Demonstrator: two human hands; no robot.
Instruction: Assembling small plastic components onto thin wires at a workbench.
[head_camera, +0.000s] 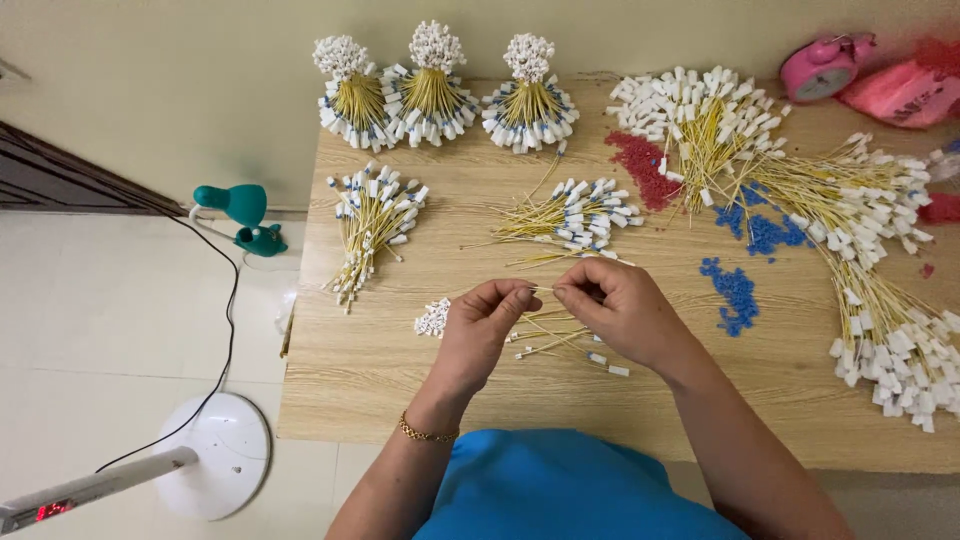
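My left hand (482, 330) and my right hand (622, 312) meet over the middle of the wooden table (340, 370), fingertips pinched together on a thin yellow cable (543, 290) between them. Under my hands lie a few loose yellow cables with white plugs (560, 335). A small heap of white plugs (433, 318) sits just left of my left hand. A fan of yellow cables with white and blue ends (565, 222) lies just beyond my fingers.
Three upright tied bundles (432, 85) stand at the back. Another bundle (370, 225) lies at left. Large piles of cables (860, 230) spread right, with blue pieces (735, 292) and red pieces (642, 168). A pink alarm clock (822, 68) sits back right. A fan base (215, 455) stands on the floor.
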